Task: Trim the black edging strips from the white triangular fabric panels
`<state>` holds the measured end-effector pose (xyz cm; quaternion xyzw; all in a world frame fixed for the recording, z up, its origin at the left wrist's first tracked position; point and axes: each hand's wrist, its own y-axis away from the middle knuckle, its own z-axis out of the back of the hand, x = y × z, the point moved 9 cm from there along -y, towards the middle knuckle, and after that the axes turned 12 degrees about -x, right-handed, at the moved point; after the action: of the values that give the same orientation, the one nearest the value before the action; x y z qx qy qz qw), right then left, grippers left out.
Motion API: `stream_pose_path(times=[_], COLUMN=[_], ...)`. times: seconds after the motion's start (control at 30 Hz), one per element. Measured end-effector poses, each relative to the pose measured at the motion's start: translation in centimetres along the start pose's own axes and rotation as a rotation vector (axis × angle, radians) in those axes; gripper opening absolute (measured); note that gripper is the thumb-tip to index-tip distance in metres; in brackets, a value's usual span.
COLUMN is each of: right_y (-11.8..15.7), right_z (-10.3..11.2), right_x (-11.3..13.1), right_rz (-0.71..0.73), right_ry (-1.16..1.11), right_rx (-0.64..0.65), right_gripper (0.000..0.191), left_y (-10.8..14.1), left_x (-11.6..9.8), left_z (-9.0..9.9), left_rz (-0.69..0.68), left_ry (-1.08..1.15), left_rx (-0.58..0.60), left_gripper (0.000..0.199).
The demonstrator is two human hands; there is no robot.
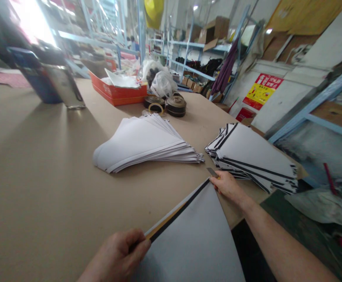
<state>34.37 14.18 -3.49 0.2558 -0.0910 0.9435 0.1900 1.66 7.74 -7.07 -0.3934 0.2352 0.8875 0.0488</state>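
Observation:
A light grey sheet (200, 231) with a black strip (182, 209) along its upper edge lies at the table's front. My left hand (120, 252) pinches the strip's lower end, where a tan-yellow band shows beside the black. At the sheet's far corner is my right hand (228, 186), closed around a cutter knife (212, 172) whose blade points up and left. Its fingers also touch the sheet's corner. Just beyond that hand lies a stack of black-edged sheets (253, 152). Farther left sits a stack of plain white pieces (141, 141).
Two rolls of dark strip (176, 105) and a tape ring (155, 108) lie behind the white stack. An orange box (118, 94) holds papers beside plastic bags (163, 83). A metal cup (66, 88) and a blue container (38, 78) stand at left. Blue shelving (321, 98) rises at right.

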Motion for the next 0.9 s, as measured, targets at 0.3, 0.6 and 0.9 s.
stream_pose_path(times=[0.3, 0.6, 0.9], right_y=[-0.7, -0.6, -0.1], right_z=[0.3, 0.2, 0.3], right_x=[0.9, 1.3, 1.1], right_rz=[0.073, 0.111, 0.149], right_ry=[0.154, 0.223, 0.235], right_rx=[-0.021, -0.005, -0.068], right_gripper=[0.018, 0.017, 0.013], left_y=[-0.3, -0.4, -0.5], left_x=[0.2, 0.3, 0.0], left_z=[-0.2, -0.3, 0.0], left_rz=[0.014, 0.037, 0.024], left_ry=[0.015, 0.038, 0.036], left_rx=[-0.03, -0.04, -0.073], left_gripper=[0.039, 0.036, 0.033])
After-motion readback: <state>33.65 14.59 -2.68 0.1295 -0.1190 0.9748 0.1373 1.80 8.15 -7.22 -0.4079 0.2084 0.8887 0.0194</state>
